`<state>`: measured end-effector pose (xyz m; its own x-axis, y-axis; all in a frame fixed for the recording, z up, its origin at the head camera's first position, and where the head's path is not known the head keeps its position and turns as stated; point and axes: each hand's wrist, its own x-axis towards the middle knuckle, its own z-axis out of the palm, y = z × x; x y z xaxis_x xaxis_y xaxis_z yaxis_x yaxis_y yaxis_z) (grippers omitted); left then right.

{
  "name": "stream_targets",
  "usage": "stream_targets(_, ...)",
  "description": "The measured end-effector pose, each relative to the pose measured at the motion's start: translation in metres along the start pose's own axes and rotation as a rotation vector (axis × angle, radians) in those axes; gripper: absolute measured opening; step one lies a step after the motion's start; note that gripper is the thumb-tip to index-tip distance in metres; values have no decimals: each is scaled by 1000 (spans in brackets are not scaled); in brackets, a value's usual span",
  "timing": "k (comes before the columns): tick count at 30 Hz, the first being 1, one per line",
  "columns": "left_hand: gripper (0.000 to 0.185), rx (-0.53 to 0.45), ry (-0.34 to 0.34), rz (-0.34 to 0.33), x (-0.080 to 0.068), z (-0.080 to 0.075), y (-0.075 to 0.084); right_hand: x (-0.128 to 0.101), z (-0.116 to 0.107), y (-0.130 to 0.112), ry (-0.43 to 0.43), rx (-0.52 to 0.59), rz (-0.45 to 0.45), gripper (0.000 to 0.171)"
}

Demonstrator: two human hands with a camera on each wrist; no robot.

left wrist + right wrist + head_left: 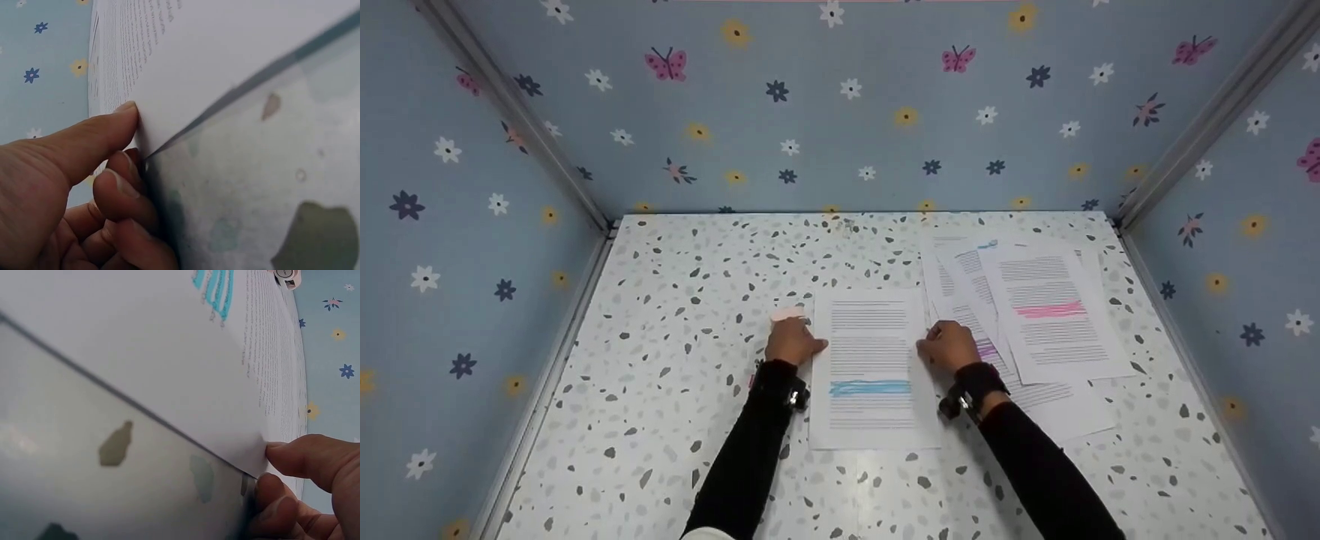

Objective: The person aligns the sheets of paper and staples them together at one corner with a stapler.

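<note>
A printed sheet of paper [870, 420] with a band of blue highlighter lies in front of me on the speckled table. My left hand [793, 341] pinches its left edge; in the left wrist view the thumb [121, 121] is on top and curled fingers are beneath. At the opposite edge my right hand [951, 345] pinches the paper between thumb [298, 453] and fingers. The near part of each edge stands slightly off the table in the wrist views. A pale pink object [788, 313], partly hidden, sits just beyond my left hand.
Several overlapping printed sheets lie to the right, the top sheet [1061, 345] marked in pink, others showing purple and blue marks. Something small and colourful [752, 373] peeks out beside the left wrist. Flower-patterned panels [840, 105] wall the speckled table [660, 450] at back and sides.
</note>
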<state>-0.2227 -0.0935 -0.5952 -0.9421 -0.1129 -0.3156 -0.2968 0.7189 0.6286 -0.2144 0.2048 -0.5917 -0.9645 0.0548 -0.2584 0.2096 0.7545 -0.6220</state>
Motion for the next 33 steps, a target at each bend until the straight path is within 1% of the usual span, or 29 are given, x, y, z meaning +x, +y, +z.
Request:
stream_targets(3, 24, -5, 23, 11, -1, 2, 0, -2, -1, -1, 4, -3, 0, 18)
stream_targets(6, 23, -34, 42, 26, -5, 3, 1, -3, -1, -1, 11, -4, -6, 17)
stream_targets(10, 26, -77, 68, 61, -10, 2, 2, -5, -2, -1, 21, -11, -11, 16)
stream_targets(13, 25, -83, 84, 83, -12, 0, 3, -5, -2, -3, 24, -23, -23, 15)
stream_targets(15, 17, -75, 78, 92, -12, -2, 4, -5, -2, -4, 19, -24, -29, 15)
stream_targets(16, 16, -75, 71, 100, -12, -3, 4, -6, -3, -5, 16, -20, -33, 16)
stream_targets(18, 22, -74, 58, 108, -14, -6, 6, -9, -6, -7, 13, -6, -52, 16)
stream_targets(20, 25, -80, 57, 125, -16, -10, 12, -12, -14, -8, 40, -1, -80, 17)
stream_targets(23, 20, -129, 90, 191, -22, -17, 25, -15, -33, -10, 119, -15, -135, 20)
stream_targets(25, 15, -179, 113, 276, -26, -22, 35, -16, -48, -9, 193, -37, -170, 22)
stream_targets(27, 16, -241, 113, 359, -29, -24, 44, -15, -65, -7, 249, -45, -194, 25)
stream_targets(29, 22, -286, 102, 436, -30, -24, 53, -12, -80, -1, 296, -54, -214, 29)
stream_targets(30, 27, -298, 97, 462, -31, -23, 57, -11, -88, 3, 317, -63, -217, 32)
stream_targets(33, 38, -294, 94, 510, -31, -18, 68, -6, -108, 18, 366, -83, -212, 41)
